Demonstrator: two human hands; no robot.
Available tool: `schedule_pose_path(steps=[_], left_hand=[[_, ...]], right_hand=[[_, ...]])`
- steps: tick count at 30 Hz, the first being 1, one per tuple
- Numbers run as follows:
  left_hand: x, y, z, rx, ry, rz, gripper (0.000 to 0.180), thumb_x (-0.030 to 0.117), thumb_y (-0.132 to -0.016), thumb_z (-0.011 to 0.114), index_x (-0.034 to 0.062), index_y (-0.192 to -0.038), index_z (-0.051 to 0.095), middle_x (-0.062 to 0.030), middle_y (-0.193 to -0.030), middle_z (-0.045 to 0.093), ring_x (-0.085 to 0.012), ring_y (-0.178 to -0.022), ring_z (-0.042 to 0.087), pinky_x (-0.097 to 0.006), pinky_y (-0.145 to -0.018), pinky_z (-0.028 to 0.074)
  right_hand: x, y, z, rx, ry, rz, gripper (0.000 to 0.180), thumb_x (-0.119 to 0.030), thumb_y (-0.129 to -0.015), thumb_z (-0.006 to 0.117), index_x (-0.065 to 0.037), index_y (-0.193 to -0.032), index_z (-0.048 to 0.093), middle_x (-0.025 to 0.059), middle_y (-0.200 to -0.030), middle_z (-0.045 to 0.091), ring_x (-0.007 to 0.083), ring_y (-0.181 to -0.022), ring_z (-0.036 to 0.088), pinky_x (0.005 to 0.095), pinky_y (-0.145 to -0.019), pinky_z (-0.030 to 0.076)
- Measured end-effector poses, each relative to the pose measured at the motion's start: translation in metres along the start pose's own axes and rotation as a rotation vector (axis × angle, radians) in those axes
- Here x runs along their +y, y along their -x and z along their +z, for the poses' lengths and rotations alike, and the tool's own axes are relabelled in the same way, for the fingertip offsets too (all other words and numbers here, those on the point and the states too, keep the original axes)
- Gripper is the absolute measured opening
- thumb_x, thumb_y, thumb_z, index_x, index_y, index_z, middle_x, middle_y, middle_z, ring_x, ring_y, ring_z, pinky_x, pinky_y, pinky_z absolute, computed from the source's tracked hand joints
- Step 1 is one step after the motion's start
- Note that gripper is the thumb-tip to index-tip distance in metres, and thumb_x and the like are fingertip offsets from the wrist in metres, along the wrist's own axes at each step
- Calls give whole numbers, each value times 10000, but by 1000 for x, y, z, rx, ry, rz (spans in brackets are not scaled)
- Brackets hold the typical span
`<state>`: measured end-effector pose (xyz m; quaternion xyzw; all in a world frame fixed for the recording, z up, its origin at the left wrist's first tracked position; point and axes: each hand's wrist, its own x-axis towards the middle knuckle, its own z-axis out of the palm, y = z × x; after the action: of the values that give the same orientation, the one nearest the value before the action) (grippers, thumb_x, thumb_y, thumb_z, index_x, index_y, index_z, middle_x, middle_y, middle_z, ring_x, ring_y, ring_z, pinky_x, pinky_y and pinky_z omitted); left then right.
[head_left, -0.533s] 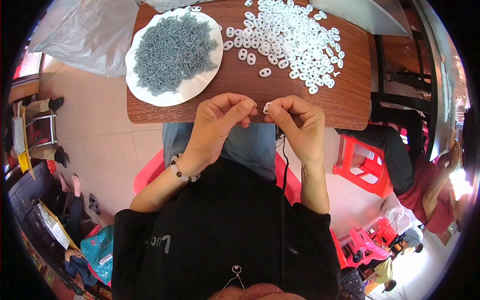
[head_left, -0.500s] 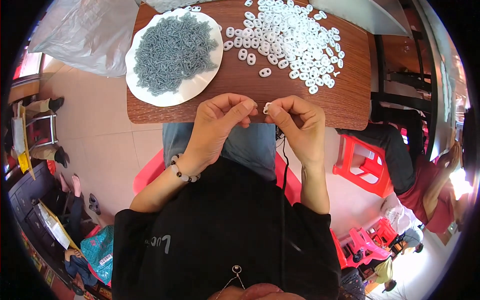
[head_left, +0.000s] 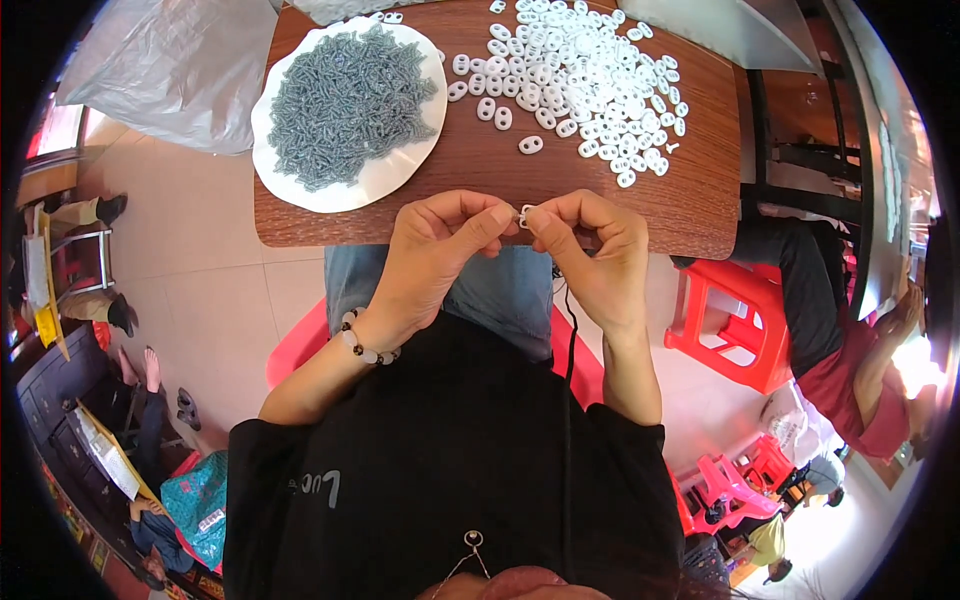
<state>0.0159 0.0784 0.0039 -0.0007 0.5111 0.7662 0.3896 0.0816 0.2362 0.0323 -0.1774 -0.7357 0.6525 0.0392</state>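
Over the table's near edge, my right hand (head_left: 597, 252) pinches a small white oval piece with two holes (head_left: 525, 217) between thumb and forefinger. My left hand (head_left: 438, 248) is closed in a pinch too, its fingertips meeting the left side of the white piece. A tiny grey bit shows at those fingertips, mostly hidden. Beyond my left hand is a white wavy-rimmed plate (head_left: 263, 160) heaped with small grey translucent pieces (head_left: 350, 105). Past my right hand, many white two-hole pieces (head_left: 575, 75) lie in a loose pile.
The brown wooden table (head_left: 480, 170) ends just in front of my lap. A grey plastic bag (head_left: 170, 75) is at the far left. A red stool (head_left: 730, 320) stands on the right, beside a seated person (head_left: 860, 390). Other people sit at the lower left.
My right hand has brought the white two-hole piece a little left. It now meets the fingertips of my left hand, where a small gap was before.
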Motion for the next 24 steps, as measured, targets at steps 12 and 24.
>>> schedule_pose_path(steps=[12, 24], left_hand=[[-3, 2, -3, 31, -104, 71, 159, 132, -868, 665, -10, -940, 678, -62, -843, 681, -62, -689, 569, -196, -629, 457], [-2, 1, -4, 19, -44, 78, 153, 92, -849, 680, -27, -944, 690, -79, -843, 690, -89, -696, 605, -218, -657, 490]], right_hand=[[-1, 1, 5, 17, 90, -23, 95, -70, -853, 654, 21, -825, 661, 23, -696, 634, 52, -616, 577, 173, -566, 445], [2, 0, 7, -13, 17, 32, 100, -73, -859, 649, 21, -824, 658, 22, -684, 628, 45, -612, 562, 171, -553, 427]])
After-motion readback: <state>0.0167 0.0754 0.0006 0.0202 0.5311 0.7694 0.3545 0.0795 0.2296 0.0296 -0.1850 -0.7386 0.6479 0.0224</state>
